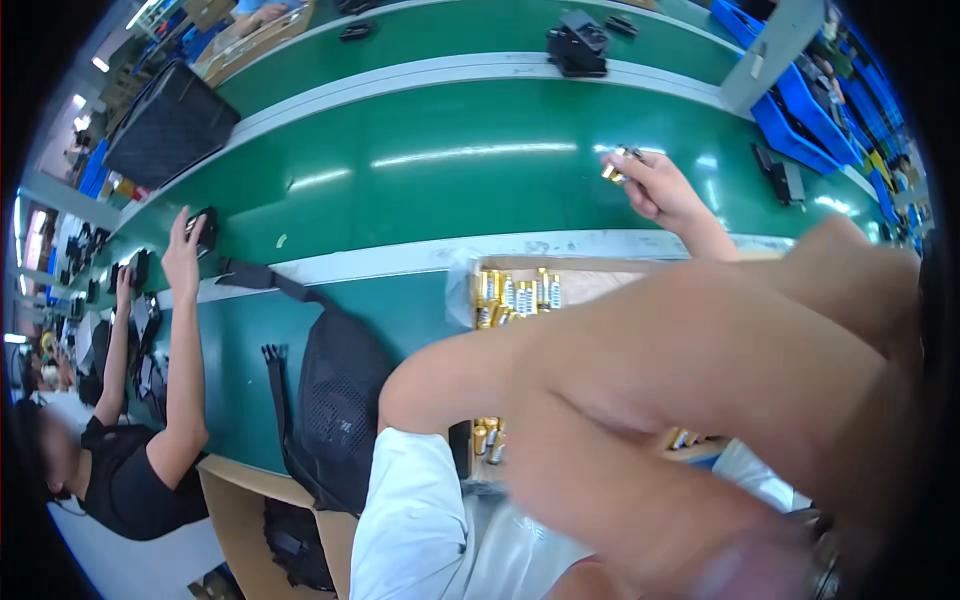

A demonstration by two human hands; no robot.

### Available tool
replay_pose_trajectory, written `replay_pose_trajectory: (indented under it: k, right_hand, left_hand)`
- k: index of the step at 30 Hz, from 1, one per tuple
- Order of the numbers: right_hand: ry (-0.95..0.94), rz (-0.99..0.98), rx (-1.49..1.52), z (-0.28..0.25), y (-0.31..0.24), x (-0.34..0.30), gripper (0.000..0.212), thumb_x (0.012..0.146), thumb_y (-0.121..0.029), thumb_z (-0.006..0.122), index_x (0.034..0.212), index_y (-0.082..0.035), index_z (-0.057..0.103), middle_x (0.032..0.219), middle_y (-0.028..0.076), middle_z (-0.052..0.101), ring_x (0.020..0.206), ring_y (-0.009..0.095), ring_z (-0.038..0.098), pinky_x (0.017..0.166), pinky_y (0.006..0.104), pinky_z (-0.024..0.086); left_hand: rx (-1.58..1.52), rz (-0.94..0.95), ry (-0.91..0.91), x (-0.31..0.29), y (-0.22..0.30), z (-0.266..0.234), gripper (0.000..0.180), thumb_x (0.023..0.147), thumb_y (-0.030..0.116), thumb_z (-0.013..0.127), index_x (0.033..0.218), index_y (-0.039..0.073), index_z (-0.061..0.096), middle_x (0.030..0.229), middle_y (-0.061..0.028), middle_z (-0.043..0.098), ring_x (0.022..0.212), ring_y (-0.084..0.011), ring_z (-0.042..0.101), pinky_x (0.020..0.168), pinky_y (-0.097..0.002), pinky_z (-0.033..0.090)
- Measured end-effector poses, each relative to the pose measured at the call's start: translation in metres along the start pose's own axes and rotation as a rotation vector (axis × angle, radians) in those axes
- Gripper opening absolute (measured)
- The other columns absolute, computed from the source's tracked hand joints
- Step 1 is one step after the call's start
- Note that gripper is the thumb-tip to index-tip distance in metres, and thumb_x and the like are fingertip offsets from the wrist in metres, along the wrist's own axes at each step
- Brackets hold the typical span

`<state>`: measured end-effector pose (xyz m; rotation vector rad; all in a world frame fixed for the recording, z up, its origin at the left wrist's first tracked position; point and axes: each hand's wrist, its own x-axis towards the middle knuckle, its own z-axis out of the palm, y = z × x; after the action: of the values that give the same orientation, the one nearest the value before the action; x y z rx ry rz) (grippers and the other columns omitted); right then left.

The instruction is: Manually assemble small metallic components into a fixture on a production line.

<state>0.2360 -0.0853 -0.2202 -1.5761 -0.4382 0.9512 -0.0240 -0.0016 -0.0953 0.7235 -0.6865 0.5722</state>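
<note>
Over the green conveyor belt, the right hand is held out with its fingers pinched shut around a few small gold-and-silver batteries, raised just above the belt. The left hand cannot be made out clearly: a large blurred forearm is seen close to the camera, crossing the lower right of the view, and the state of its fingers cannot be told. Beneath that arm, an open cardboard box of upright gold batteries is set on the near surface, just beside the belt's pale edge rail. A black mesh bag with straps is laid on the green surface to the left of the box. Further left, a seated co-worker in a black top is seen with one hand lifted to a small dark part at the rail. A black device is carried on the far belt, a large dark case is placed at the upper left, and blue crates are stacked at the upper right.
</note>
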Motion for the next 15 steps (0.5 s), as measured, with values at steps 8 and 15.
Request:
replay_pose_trajectory:
  k: [8,15]
  right_hand:
    - [0.018,-0.043,-0.051,-0.017,-0.003,-0.004,0.029,0.096,-0.028,0.066,0.104,-0.001,0.067,0.048,-0.004,0.043,0.034,0.003,0.027,0.032,0.0190,0.018]
    - [-0.068,-0.050,-0.028,-0.010,0.003,0.009,0.028,0.095,-0.029,0.067,0.102,-0.002,0.068,0.048,-0.003,0.044,0.034,0.004,0.027,0.032,0.0194,0.019]
  left_hand:
    - [0.001,-0.140,-0.096,0.026,-0.040,0.006,0.041,0.101,0.036,0.046,0.083,0.008,0.070,0.085,-0.0017,0.065,0.078,-0.0174,0.051,0.071,-0.0301,0.042]
    - [-0.069,-0.281,-0.276,0.029,-0.074,0.014,0.053,0.105,0.041,0.040,0.082,0.003,0.069,0.082,-0.0038,0.067,0.070,-0.0171,0.053,0.068,-0.0291,0.043]
